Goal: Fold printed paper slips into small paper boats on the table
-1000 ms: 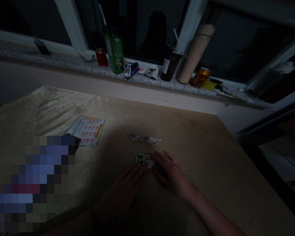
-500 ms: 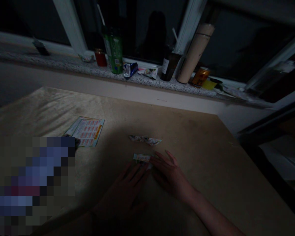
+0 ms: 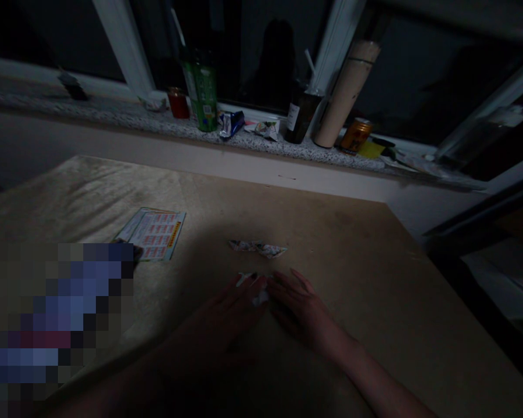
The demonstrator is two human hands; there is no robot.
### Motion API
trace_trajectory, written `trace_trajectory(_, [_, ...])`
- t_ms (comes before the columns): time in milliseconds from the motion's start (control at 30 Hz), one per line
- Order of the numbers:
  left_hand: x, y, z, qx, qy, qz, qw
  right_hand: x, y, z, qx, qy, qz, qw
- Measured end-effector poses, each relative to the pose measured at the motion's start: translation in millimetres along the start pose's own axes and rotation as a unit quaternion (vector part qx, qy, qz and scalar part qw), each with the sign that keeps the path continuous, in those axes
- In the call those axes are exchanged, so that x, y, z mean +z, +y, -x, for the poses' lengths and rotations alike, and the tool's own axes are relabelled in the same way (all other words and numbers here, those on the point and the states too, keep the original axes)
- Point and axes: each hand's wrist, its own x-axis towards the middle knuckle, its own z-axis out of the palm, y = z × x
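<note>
A small piece of printed paper [image 3: 260, 297] lies on the table between my hands, mostly covered by fingers. Over its left part rests my left hand [image 3: 230, 307], palm down, with fingers stretched out flat; it is in deep shadow. My right hand [image 3: 298, 299] lies along the paper's right edge, fingers extended and fingertips at the paper. Just beyond the hands sits a folded paper strip [image 3: 258, 248] with two pointed ends.
Printed sheets [image 3: 159, 232] lie at the left, beside a blurred-out patch [image 3: 70, 307]. On the granite windowsill [image 3: 261, 145] stand a green cup [image 3: 204, 93], a dark cup with a straw [image 3: 303, 116], a beige flask [image 3: 346, 96], an orange can [image 3: 355, 136] and wrappers.
My left hand has shifted slightly forward and right over the paper. Its printed strip is now mostly hidden, with a white part showing. My right hand has barely moved.
</note>
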Motion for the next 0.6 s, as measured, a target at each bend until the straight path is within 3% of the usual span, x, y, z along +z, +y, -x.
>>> trace_trajectory(167, [-13, -2, -2, -0.002, -0.034, 0.054, 0.998, -3, -1, 1, -0.005, -0.019, 0.001, 1.000])
trace_trajectory(433, [8, -7, 0, 0.009, -0.001, 0.080, 0.997, 2, -2, 4, -0.036, -0.020, 0.035, 0.999])
trace_trajectory(600, [9, -7, 1, 0.008, -0.003, 0.083, 0.996, 7, -5, 5, -0.032, -0.006, 0.049, 0.998])
